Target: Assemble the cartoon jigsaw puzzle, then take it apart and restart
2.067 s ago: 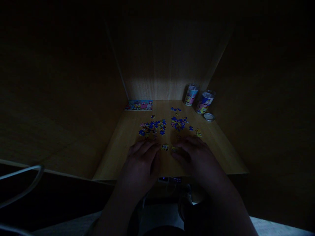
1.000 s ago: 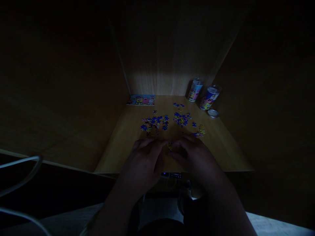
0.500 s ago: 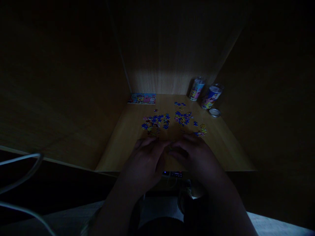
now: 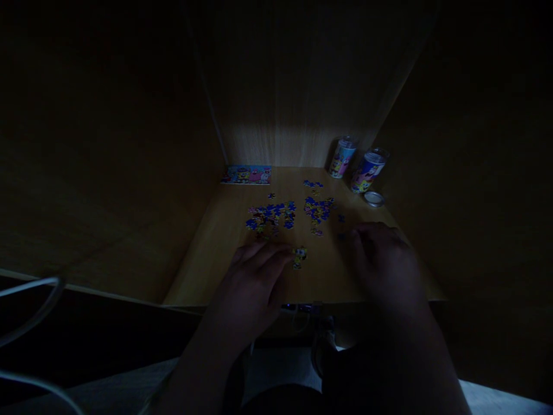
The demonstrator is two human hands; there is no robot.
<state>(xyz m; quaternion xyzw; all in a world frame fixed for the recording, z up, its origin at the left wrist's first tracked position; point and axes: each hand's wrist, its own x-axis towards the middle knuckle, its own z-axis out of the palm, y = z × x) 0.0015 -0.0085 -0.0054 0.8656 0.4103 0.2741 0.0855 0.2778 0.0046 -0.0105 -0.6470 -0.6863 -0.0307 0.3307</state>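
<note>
Near the front of the wooden surface lies a small joined group of yellow puzzle pieces [image 4: 299,256]. My left hand [image 4: 253,276] has its fingertips closed on the left edge of this group. Over to the right, my right hand [image 4: 386,259] is curled above the surface, somewhat blurred, with its fingertips at the loose pieces on that side. Whatever is between those fingers is hidden. Beside them a blue puzzle piece [image 4: 341,218] lies alone. Farther back are two spreads of loose puzzle pieces, a left pile [image 4: 272,213] and a right pile [image 4: 318,208].
At the back left lies a cartoon picture card [image 4: 246,174]. Two printed cans, one behind [image 4: 343,159] and one nearer [image 4: 368,172], stand at the back right, with a round lid [image 4: 374,199] in front. Wooden panels [image 4: 276,138] enclose the surface. A white cable [image 4: 30,285] hangs at left.
My right hand has moved away from my left hand to the right, over the pieces there. The joined yellow pieces are now uncovered beside my left hand, which has stayed nearly still.
</note>
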